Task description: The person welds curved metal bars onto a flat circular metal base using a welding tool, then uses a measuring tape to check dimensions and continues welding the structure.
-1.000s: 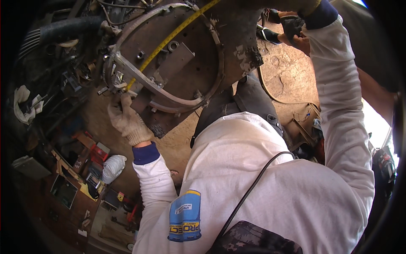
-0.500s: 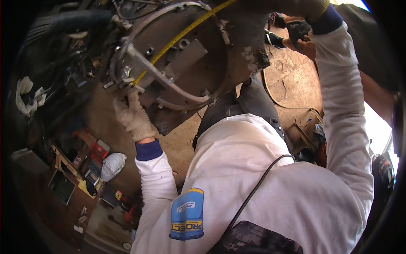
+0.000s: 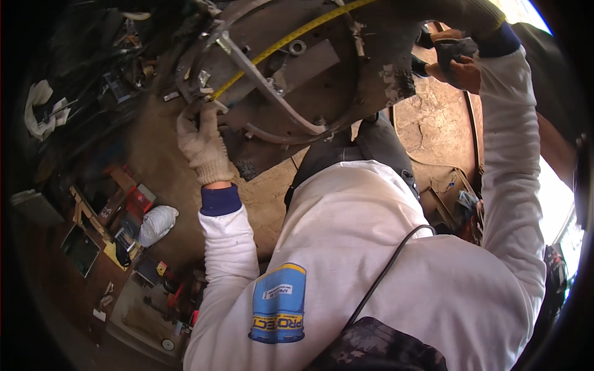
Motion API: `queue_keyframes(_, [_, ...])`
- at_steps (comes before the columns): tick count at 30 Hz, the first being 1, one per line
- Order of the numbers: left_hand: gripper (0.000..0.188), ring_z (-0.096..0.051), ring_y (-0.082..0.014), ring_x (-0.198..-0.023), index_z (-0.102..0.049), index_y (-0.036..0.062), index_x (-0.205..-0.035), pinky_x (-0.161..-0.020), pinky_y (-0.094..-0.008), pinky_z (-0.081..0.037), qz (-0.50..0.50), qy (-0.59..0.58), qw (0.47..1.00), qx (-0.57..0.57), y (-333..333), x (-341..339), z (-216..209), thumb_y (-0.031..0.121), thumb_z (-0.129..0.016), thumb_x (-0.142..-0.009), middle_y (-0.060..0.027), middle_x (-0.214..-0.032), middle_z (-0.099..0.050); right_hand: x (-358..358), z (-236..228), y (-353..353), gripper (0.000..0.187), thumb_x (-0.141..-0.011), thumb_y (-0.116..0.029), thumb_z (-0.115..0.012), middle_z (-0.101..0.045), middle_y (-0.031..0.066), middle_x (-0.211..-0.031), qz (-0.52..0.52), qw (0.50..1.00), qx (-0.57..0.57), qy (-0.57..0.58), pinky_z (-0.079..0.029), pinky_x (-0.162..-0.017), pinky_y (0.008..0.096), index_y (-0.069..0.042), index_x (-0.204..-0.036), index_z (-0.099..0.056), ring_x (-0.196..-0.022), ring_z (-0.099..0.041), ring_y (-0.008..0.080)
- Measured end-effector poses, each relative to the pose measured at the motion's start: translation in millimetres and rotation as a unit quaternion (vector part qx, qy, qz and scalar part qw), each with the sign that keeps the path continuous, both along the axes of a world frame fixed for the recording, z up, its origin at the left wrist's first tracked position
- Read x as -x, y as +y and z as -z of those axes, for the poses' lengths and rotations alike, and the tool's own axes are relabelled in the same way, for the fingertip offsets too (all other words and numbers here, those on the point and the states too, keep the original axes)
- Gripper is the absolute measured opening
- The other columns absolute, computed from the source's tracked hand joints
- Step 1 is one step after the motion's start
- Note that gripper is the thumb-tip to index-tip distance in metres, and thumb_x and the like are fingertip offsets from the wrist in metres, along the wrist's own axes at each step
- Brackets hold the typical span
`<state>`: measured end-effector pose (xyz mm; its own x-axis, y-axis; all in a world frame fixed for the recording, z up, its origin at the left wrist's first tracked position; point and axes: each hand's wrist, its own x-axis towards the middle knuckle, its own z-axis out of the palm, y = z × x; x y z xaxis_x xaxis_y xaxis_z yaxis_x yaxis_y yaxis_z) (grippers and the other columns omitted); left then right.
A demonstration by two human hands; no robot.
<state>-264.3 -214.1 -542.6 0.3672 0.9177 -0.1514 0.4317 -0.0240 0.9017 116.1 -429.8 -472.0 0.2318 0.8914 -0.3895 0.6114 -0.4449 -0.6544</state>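
A yellow tape measure blade stretches slantwise over a dark steel plate. My left hand, in a pale knit glove, pinches the blade's lower end at the plate's left side. At the top right my right hand, also gloved, reaches over the far side of the plate; its fingers are lost in shadow at the picture's edge, so what it holds is hidden. A round metal hoop with a crossbar rests on the plate, the blade crossing it. Inside the hoop lie a small metal ring and a flat bar.
Another person's hands show beyond my right forearm. A cable runs over the dusty floor. On the lower left are a white bag, a red box and assorted tools. Dark clutter fills the upper left.
The plate, hoop and my left hand appear shifted right and slightly up in the picture, largely with the view itself. My left hand keeps its pinch at the tape's end.
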Motion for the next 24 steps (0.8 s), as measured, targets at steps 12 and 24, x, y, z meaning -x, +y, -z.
queue_keyframes(12, [0.039,-0.063,-0.0148,-0.092,-0.058,-0.0039,-0.121,-0.083,-0.029,-0.052,0.002,-0.007,0.999,0.036,0.1,-2.5,-3.5,0.008,-0.075,-0.087,-0.0068,-0.105,-0.065,-13.4,16.0,-10.3,0.044,-0.089,-0.021,-0.067,-0.073,0.0151,-0.109,-0.047,0.996,-0.073,-0.009,-0.054,-0.085,0.0362,-0.002,-0.128,-0.065,-0.096,-0.068,0.0226])
queue_keyframes(24, [0.017,-0.062,-0.0152,-0.09,-0.064,-0.0044,-0.108,-0.087,-0.0285,-0.049,0.028,-0.022,0.999,0.023,0.9,-4.2,-4.4,0.004,-0.064,-0.092,-0.0065,-0.099,-0.067,-14.9,18.2,-11.4,0.046,-0.089,-0.023,-0.066,-0.072,0.0183,-0.11,-0.048,0.997,-0.062,0.006,-0.055,-0.087,0.0369,0.001,-0.128,-0.064,-0.098,-0.069,0.0256])
